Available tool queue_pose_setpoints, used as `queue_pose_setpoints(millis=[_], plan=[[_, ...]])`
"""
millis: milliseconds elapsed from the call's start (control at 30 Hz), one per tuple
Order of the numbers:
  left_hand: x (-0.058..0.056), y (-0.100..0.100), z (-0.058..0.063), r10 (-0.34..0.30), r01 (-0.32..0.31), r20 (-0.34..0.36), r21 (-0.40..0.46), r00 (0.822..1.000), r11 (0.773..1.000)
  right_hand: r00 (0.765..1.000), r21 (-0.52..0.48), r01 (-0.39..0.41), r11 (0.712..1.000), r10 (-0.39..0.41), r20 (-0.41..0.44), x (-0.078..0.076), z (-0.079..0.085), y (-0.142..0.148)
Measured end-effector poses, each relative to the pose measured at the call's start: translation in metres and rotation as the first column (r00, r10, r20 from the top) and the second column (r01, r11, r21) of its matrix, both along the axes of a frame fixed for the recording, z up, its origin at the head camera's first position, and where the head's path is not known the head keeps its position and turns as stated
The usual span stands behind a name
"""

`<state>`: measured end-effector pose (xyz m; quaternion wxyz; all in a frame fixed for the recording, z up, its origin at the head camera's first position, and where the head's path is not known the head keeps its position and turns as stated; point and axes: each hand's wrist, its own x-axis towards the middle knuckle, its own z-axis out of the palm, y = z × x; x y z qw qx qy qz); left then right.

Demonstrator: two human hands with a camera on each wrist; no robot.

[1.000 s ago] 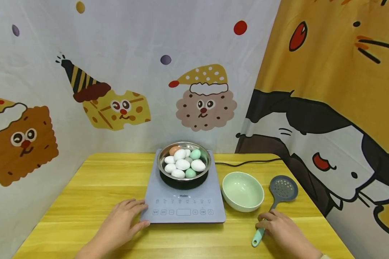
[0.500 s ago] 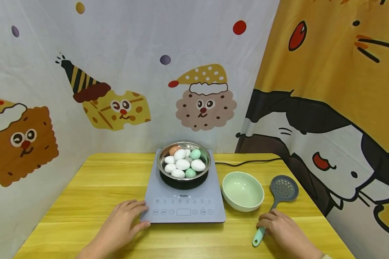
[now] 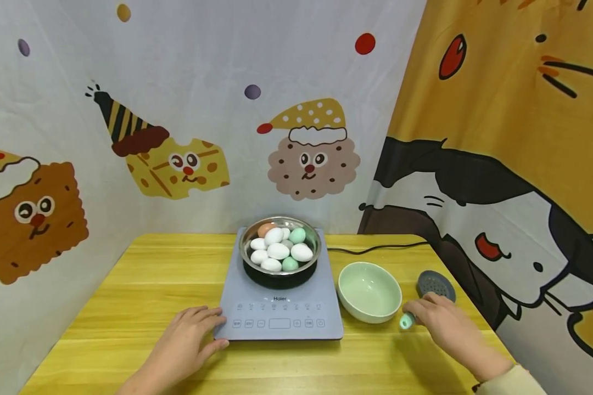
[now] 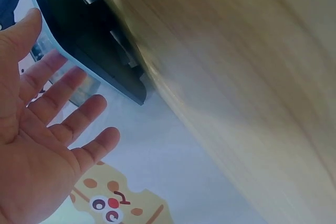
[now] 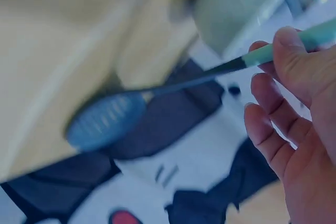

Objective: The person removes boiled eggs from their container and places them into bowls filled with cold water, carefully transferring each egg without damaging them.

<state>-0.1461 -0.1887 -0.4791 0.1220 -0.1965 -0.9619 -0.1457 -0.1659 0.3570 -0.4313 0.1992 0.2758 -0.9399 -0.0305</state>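
My right hand (image 3: 440,315) pinches the pale green handle of a skimmer (image 5: 107,119) between thumb and fingers. Its dark grey perforated head angles down toward the table in the right wrist view, while the handle end is tilted up. My left hand (image 3: 190,332) touches the front left corner of a light grey induction cooker (image 3: 247,299), fingers extended and spread in the left wrist view. On the cooker stands a steel pot (image 3: 316,264) heaped with eggs (image 3: 278,251), mostly white, with pale green ones and a brown one. A light green bowl (image 3: 370,292) stands between cooker and skimmer.
A black power cord (image 3: 361,252) runs right from behind the cooker along the back of the wooden table (image 3: 143,285). Cloth with cartoon prints (image 3: 306,164) hangs behind the table and along its right side.
My right hand has lifted the skimmer's handle and moved up and slightly right; the handle now points toward the head camera. The left hand has stayed at the cooker's corner.
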Motion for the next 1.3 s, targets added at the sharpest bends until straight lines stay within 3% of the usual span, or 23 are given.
queue_pose_setpoints(millis=[67,200,367,500,567,667,733,767,833,933,1000,1100,1167,1267,1300], plan=[[0.0,0.0,0.0,0.0,0.0,-0.004,0.0,1.0,1.0,0.998,-0.013,0.061,0.998,-0.061,0.001,-0.004,0.018,0.006],[0.0,0.0,0.0,-0.002,0.002,-0.004,-0.006,1.0,1.0,0.984,-0.131,0.173,0.976,-0.167,0.057,-0.01,0.059,0.024],[0.001,-0.001,0.001,0.005,-0.005,-0.015,-0.005,1.0,1.0,0.983,-0.298,0.18,0.937,-0.182,0.021,-0.016,0.097,0.041],[0.001,0.0,0.002,0.006,-0.006,-0.025,-0.007,1.0,1.0,0.959,-0.444,0.273,0.853,-0.278,0.056,-0.011,0.119,0.044],[0.001,0.0,0.002,0.005,-0.005,-0.026,-0.011,1.0,1.0,0.94,-0.505,0.336,0.795,-0.315,0.129,-0.009,0.129,0.045],[0.002,0.0,0.002,0.006,-0.006,-0.024,-0.008,1.0,1.0,0.911,-0.558,0.412,0.72,-0.307,0.277,-0.009,0.143,0.05],[0.002,0.0,0.001,0.008,-0.009,-0.019,-0.005,1.0,1.0,0.882,-0.602,0.457,0.655,-0.246,0.402,-0.01,0.151,0.054],[0.003,0.0,0.001,0.01,-0.01,-0.017,-0.003,1.0,1.0,0.873,-0.649,0.462,0.605,-0.179,0.454,-0.011,0.154,0.056],[0.003,0.0,0.001,0.012,-0.012,-0.013,0.0,1.0,1.0,0.856,-0.758,0.466,0.457,-0.016,0.516,-0.013,0.157,0.059],[0.003,0.0,0.002,0.015,-0.015,-0.01,-0.001,1.0,1.0,0.854,-0.88,0.431,0.202,0.224,0.47,-0.014,0.158,0.058],[0.003,0.0,0.002,0.017,-0.017,-0.009,-0.003,1.0,1.0,0.861,-0.917,0.39,0.089,0.319,0.397,-0.016,0.158,0.052],[0.003,0.001,0.003,0.019,-0.019,-0.007,0.0,1.0,1.0,0.862,-0.945,0.326,-0.013,0.415,0.291,-0.021,0.157,0.037],[0.003,0.001,0.003,0.023,-0.023,-0.005,0.001,1.0,1.0,0.87,-0.953,0.296,-0.065,0.429,0.241,-0.024,0.156,0.024],[0.004,0.002,0.002,0.024,-0.024,-0.001,0.01,1.0,1.0,0.906,-0.959,0.268,-0.093,0.363,0.218,-0.029,0.151,0.0],[0.004,0.002,0.002,0.025,-0.025,0.001,0.013,1.0,1.0,0.922,-0.962,0.258,-0.087,0.32,0.219,-0.03,0.149,-0.009]])
